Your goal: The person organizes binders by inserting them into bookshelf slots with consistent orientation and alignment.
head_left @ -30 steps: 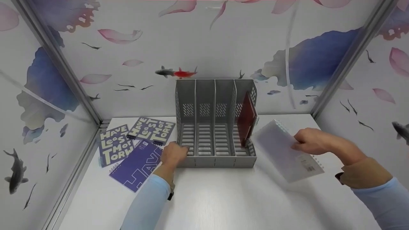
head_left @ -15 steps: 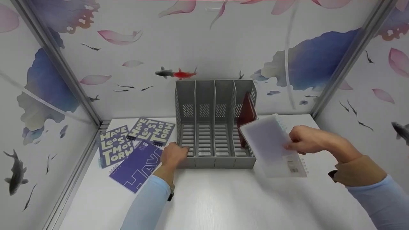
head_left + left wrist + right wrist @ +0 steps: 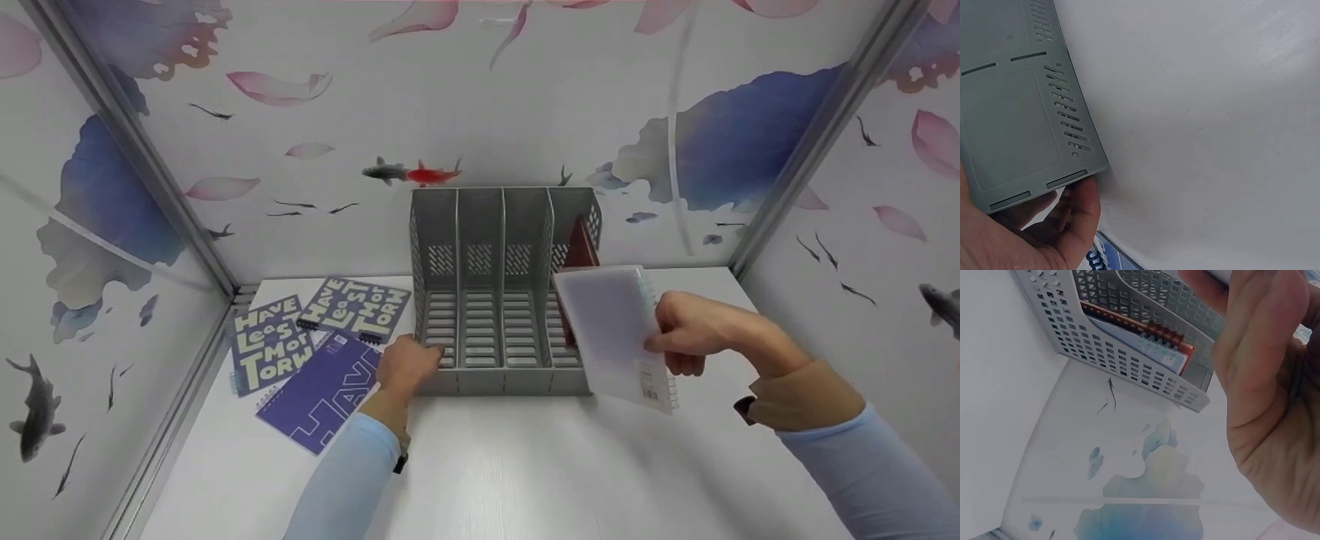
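A grey four-slot file organizer stands at the back of the table. My left hand grips its front left corner, and the left wrist view shows the fingers bent under the organizer's edge. Held up in my right hand is a spiral notebook with a frosted cover and a barcode label, pinched at its ringed edge. It overlaps the organizer's rightmost slot in the head view, partly hiding a dark red notebook there. The right wrist view also shows a pale ring-bound notebook in that slot, beside the red one.
Left of the organizer lie two notebooks with large pale lettering, one in front and one behind. A purple spiral notebook overlaps them. Printed walls close in the white table at the back and sides.
My right hand has carried the frosted notebook leftward to the organizer's right slot, turning it more upright. My left hand has stayed on the organizer's corner.
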`<action>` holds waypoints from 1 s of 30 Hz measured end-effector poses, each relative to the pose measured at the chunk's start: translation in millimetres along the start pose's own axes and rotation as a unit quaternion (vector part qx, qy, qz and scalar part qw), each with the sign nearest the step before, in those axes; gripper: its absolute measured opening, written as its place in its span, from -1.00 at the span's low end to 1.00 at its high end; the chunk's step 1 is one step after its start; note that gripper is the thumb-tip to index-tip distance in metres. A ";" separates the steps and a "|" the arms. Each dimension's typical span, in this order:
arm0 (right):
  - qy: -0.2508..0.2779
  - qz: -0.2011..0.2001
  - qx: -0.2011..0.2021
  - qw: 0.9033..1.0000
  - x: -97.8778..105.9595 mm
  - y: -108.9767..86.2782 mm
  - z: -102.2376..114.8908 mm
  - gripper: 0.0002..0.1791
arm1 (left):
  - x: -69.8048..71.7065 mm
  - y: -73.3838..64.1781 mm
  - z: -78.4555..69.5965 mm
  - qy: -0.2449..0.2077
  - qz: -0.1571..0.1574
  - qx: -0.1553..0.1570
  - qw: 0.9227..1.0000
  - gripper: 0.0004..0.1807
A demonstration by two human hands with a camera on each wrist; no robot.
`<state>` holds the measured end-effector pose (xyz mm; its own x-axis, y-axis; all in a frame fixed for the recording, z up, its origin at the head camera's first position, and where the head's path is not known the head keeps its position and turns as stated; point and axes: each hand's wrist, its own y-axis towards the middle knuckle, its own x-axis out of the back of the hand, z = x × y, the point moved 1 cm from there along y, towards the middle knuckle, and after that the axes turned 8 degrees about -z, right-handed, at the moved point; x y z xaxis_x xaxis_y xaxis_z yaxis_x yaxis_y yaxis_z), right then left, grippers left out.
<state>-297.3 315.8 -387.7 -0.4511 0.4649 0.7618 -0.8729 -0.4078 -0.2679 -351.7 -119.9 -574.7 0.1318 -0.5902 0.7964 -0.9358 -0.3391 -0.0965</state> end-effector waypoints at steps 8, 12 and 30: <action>-0.007 -0.042 0.004 0.999 -4.4 10.7 11.4 -0.65 | -1.2 -1.3 2.7 0.001 0.002 -0.005 1.000 -0.25; 0.006 -0.063 0.006 0.998 -11.9 19.1 16.1 -0.65 | -2.9 -2.8 3.3 -0.003 -0.001 -0.005 1.000 -0.26; 0.122 -0.128 0.012 0.984 -26.9 31.4 30.0 -0.67 | 3.4 -4.5 0.1 0.000 0.009 -0.002 1.000 -0.29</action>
<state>-307.0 266.9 -398.9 -0.2508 0.7279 0.6381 -0.9604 -0.2698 -0.0696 -347.0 -120.5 -571.5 0.1155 -0.5964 0.7944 -0.9392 -0.3259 -0.1081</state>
